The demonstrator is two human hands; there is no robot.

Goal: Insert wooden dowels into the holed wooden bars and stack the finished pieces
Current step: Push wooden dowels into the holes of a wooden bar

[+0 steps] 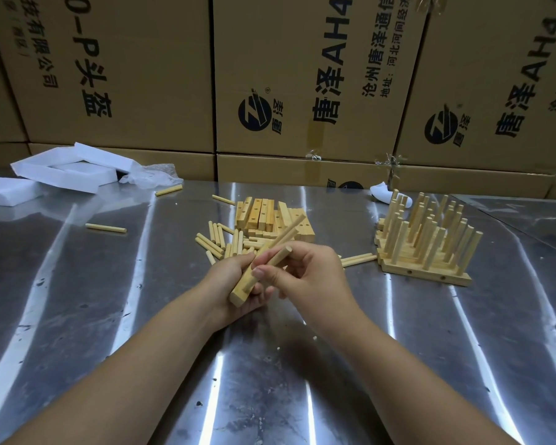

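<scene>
My left hand point(230, 285) grips a holed wooden bar point(243, 289), tilted up and away from me over the metal table point(109, 316). One dowel point(288, 229) sticks out of the bar's far part. My right hand point(308, 274) pinches a second dowel point(280, 256) whose lower end meets the bar near my thumb. Behind my hands lie loose dowels point(219, 240) and a pile of bare holed bars point(264, 215). The stack of finished pieces point(426, 244), dowels pointing up, stands to the right.
Stray dowels lie at the left point(106, 228) and further back point(168, 190). White foam pieces point(68, 170) and crumpled plastic wrap point(151, 176) sit at the back left. Cardboard boxes point(302, 75) wall off the table's far edge.
</scene>
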